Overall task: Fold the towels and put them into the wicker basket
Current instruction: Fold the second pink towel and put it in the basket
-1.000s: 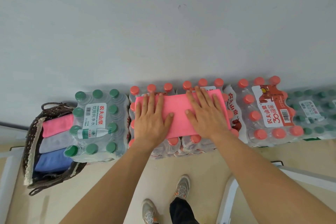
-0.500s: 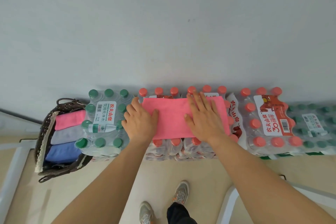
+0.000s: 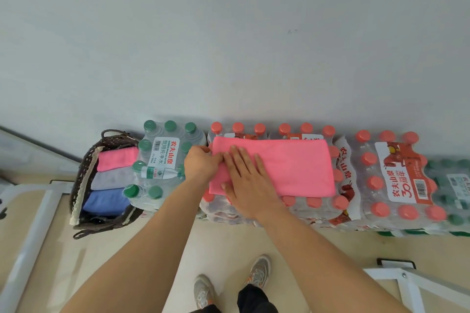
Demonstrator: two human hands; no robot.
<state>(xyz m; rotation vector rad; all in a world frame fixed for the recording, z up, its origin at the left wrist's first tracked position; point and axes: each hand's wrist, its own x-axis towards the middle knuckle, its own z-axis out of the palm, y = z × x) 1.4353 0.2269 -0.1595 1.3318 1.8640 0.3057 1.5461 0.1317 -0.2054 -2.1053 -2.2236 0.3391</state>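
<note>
Pink towel (image 3: 287, 168): left edge in grip of left hand (image 3: 201, 165), right hand (image 3: 248, 183) flat atop

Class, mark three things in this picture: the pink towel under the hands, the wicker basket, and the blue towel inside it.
pink towel (image 3: 292, 168), head view, middle of its flat top.
wicker basket (image 3: 106, 225), head view, near wall of dark weave.
blue towel (image 3: 106, 202), head view, middle of its folded top.

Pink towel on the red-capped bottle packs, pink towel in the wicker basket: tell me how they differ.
The spread towel lies on the packs as a wide flat rectangle; the basket towel is a smaller folded bundle. The spread towel has the left hand and right hand on it; the basket towel sits untouched. Both are pink.
</note>
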